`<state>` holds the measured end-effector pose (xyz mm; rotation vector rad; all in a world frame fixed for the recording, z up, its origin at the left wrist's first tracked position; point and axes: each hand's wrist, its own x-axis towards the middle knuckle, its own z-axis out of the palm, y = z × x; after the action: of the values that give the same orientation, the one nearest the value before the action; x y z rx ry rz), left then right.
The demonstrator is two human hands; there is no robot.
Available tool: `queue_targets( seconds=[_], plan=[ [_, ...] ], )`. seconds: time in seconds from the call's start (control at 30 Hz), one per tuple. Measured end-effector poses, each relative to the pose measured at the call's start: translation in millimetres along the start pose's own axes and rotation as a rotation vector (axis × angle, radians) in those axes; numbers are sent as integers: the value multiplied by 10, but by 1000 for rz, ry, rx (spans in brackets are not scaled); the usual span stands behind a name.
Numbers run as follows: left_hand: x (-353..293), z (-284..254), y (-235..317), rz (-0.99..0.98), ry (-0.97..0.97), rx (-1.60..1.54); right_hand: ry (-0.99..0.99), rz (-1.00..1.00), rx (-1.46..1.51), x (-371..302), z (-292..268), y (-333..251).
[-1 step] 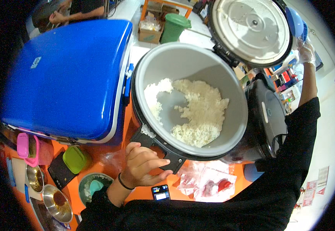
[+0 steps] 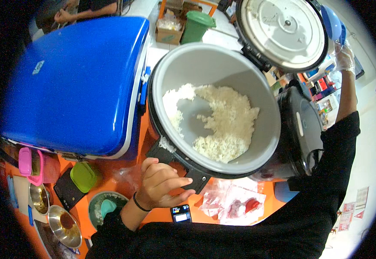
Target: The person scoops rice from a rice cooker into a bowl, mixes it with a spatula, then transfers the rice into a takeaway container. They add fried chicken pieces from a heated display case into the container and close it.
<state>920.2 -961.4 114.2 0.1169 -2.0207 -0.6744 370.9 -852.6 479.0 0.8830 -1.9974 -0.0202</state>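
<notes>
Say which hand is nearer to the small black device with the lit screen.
Left. The left hand is just beyond the device, at the front of the rice cooker; the right hand is far off, up beside the open lid.

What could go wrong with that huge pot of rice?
The left grip touches the black front piece of the big cooker. A hard pull there might tip it and spill the rice.

The round lid stands open, so a knock could perhaps make it swing shut.

The dark left sleeve is very near the bowl with a turquoise scoop, so it might bump that.
</notes>
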Motion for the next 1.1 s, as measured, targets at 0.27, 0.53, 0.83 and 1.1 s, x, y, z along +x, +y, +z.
queue_targets(
  seconds=[0.27, 0.53, 0.83, 1.1],
  plan=[
    [-91, 72, -13, 25, -21, 100, -750, -779, -4, -1753, -230, -2084],
    [-170, 54, -77, 55, -20, 47, -1215, -837, -479, -2219, 139, -2802],
    [-220, 157, -98, 6, 98, -18, -1564, -1171, -289, -2589, 714, -2603],
    [-267, 138, -116, 22, 72, 13, -1802, -970, 102, -2921, 428, -3573]
  ],
)
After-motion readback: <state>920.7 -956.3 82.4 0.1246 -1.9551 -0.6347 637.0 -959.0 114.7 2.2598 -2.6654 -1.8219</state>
